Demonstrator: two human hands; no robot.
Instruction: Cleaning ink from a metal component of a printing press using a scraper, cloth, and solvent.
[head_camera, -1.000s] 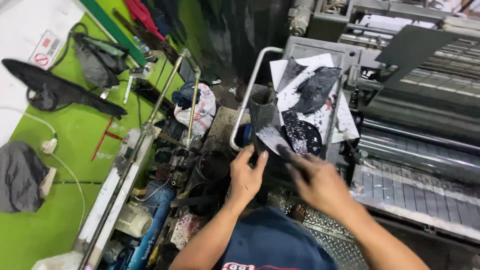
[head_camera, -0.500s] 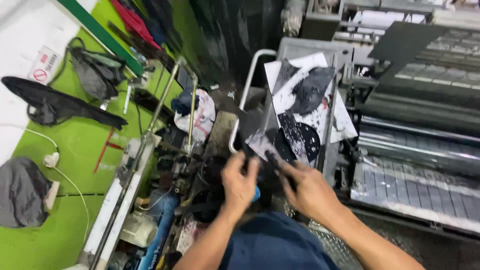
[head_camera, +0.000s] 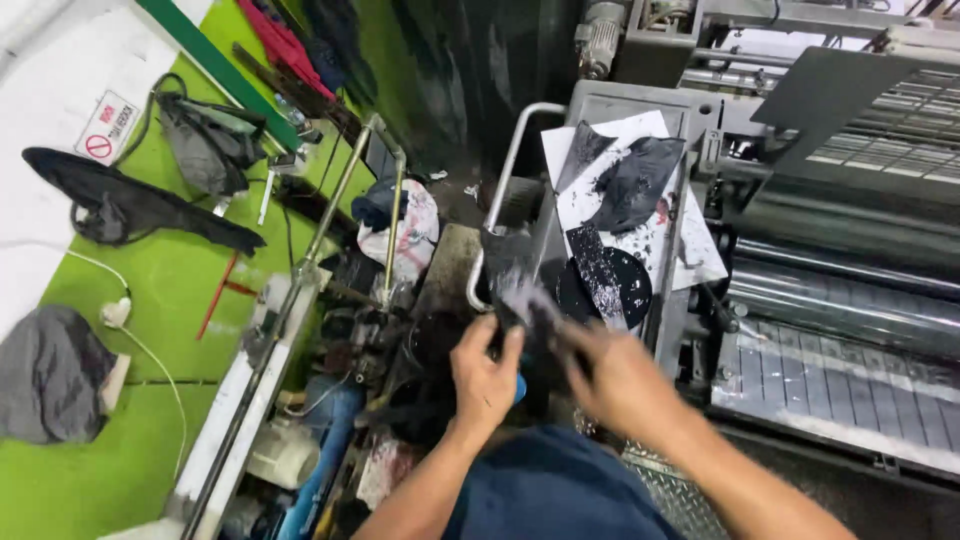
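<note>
My left hand (head_camera: 484, 377) is closed around a dark, ink-smeared scrap (head_camera: 512, 300) held up in front of me. My right hand (head_camera: 620, 382) is blurred with motion and grips a dark tool (head_camera: 553, 332) that meets the scrap between both hands. Just beyond them, on the grey top of the printing machine, lies a white sheet (head_camera: 692, 242) smeared with black ink. A round black lid (head_camera: 632, 288) lies on it.
Long metal rollers (head_camera: 850, 300) of the press run along my right. A bent metal rail (head_camera: 503, 175) and a thin pipe frame (head_camera: 345, 190) stand to the left of the machine, with a bundled rag (head_camera: 412, 228). Bags and cloths lie on the green floor (head_camera: 160, 300).
Both hands have dropped lower and nearer to me, away from the inked sheet. The view has swung so the machine top sits higher in the picture.
</note>
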